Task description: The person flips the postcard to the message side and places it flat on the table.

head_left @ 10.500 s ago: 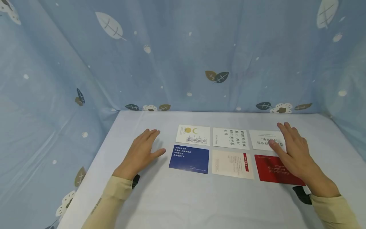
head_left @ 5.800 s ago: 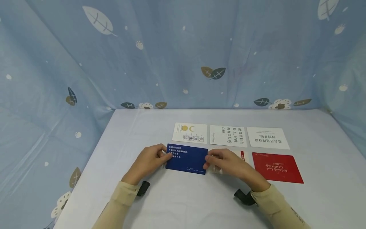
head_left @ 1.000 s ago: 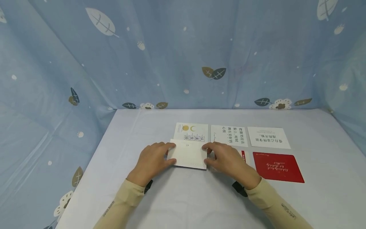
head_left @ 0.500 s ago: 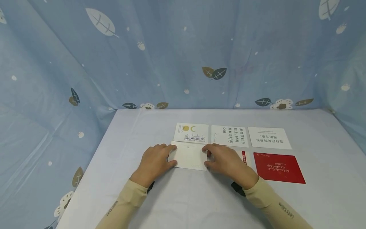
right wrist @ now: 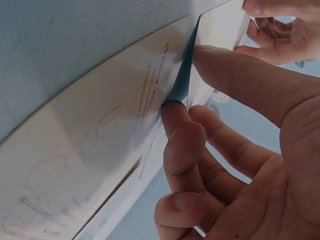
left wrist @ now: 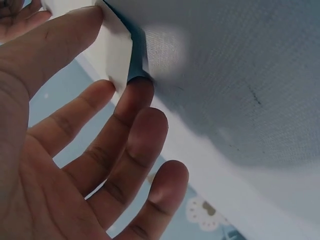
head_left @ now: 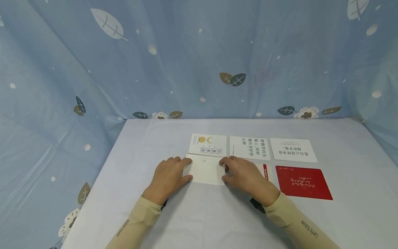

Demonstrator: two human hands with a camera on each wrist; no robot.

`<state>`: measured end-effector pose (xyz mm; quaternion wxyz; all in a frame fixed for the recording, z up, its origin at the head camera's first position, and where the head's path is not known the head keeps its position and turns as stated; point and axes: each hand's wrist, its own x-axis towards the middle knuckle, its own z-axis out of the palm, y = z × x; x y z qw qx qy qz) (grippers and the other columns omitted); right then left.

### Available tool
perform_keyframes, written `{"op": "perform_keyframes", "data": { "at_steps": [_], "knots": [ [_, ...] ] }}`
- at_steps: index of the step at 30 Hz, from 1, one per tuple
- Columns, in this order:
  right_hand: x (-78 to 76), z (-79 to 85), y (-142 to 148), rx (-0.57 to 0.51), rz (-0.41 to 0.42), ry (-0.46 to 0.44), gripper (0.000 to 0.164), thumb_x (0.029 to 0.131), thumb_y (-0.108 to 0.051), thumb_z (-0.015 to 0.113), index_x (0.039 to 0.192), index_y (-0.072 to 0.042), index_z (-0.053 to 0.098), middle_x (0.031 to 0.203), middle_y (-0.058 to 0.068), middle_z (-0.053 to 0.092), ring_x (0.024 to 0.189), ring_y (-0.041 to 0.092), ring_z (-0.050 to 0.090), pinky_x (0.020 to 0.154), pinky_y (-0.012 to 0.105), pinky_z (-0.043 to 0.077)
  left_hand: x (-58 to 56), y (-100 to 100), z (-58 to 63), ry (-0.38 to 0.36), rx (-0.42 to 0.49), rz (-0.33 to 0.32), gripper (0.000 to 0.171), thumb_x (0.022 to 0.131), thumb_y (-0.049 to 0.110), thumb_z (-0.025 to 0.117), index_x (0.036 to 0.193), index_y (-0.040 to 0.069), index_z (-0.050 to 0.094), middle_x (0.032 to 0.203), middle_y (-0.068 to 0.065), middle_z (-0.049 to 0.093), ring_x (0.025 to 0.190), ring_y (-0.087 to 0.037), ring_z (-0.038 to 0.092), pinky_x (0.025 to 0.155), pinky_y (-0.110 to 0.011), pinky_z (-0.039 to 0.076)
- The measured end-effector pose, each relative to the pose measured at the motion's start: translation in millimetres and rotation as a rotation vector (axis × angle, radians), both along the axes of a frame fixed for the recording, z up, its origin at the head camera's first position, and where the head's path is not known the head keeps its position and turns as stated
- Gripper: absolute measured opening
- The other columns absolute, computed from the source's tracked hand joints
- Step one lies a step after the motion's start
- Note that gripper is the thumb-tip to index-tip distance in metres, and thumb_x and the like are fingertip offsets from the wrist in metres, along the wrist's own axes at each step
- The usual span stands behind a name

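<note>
A postcard with its cream back up lies level, close over the white table, in the head view. Its underside is blue in both wrist views. At its left edge my left hand pinches it, thumb on the near corner. My right hand pinches the right edge, thumb on the cream face and a fingertip under the blue side. Beneath the right hand a cream postcard with a red strip is mostly hidden. Just beyond the held card lies a white postcard with a gold sun and moon.
Two white postcards with dark lettering, a middle one and a right one, lie in the back row. A red postcard lies front right. A blue patterned curtain rises behind the white table.
Both hands, at first apart and unfolded, took the blue postcard by its sides and turned it cream side up. Over the last second it came slightly nearer and lower, off the sun card's lettering.
</note>
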<state>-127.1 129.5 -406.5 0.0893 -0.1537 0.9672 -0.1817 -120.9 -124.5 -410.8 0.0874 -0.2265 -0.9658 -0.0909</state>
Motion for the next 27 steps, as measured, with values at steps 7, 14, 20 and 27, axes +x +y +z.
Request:
{"op": "perform_keyframes", "data": {
  "at_steps": [7, 14, 20, 27],
  "knots": [
    [1.2, -2.8, 1.0, 0.001, 0.018, 0.043, 0.042, 0.078, -0.018, 0.087, 0.117, -0.014, 0.071, 0.092, -0.004, 0.061, 0.074, 0.014, 0.053, 0.068, 0.031, 0.047, 3.3, 1.5, 1.1, -0.029, -0.022, 0.045, 0.046, 0.075, 0.032, 0.090, 0.115, 0.015, 0.074, 0.092, -0.005, 0.068, 0.073, -0.022, 0.060, 0.057, -0.034, 0.045],
    [3.1, -5.2, 1.8, 0.018, 0.025, 0.055, 0.036, 0.077, -0.018, 0.088, 0.111, -0.015, 0.074, 0.098, -0.001, 0.060, 0.075, 0.014, 0.053, 0.068, 0.031, 0.048, 3.3, 3.6, 0.7, -0.092, -0.028, 0.085, 0.039, 0.078, 0.033, 0.088, 0.112, 0.016, 0.076, 0.100, -0.004, 0.065, 0.083, -0.023, 0.062, 0.064, -0.036, 0.047],
    [4.3, -3.9, 1.5, 0.018, 0.041, 0.075, 0.036, 0.078, -0.017, 0.087, 0.111, -0.014, 0.073, 0.095, -0.002, 0.059, 0.074, 0.013, 0.052, 0.067, 0.031, 0.048, 3.6, 3.0, 0.2, -0.094, -0.025, 0.085, 0.037, 0.078, 0.032, 0.087, 0.110, 0.016, 0.077, 0.099, -0.003, 0.065, 0.083, -0.023, 0.062, 0.065, -0.036, 0.048],
    [6.1, -4.6, 1.7, 0.013, 0.044, 0.093, 0.035, 0.078, -0.016, 0.087, 0.110, -0.014, 0.073, 0.094, -0.002, 0.058, 0.073, 0.014, 0.051, 0.065, 0.030, 0.047, 3.7, 2.3, -0.1, -0.096, -0.017, 0.068, 0.037, 0.079, 0.032, 0.088, 0.110, 0.015, 0.077, 0.097, -0.004, 0.065, 0.081, -0.022, 0.062, 0.064, -0.035, 0.048]
  ]
}}
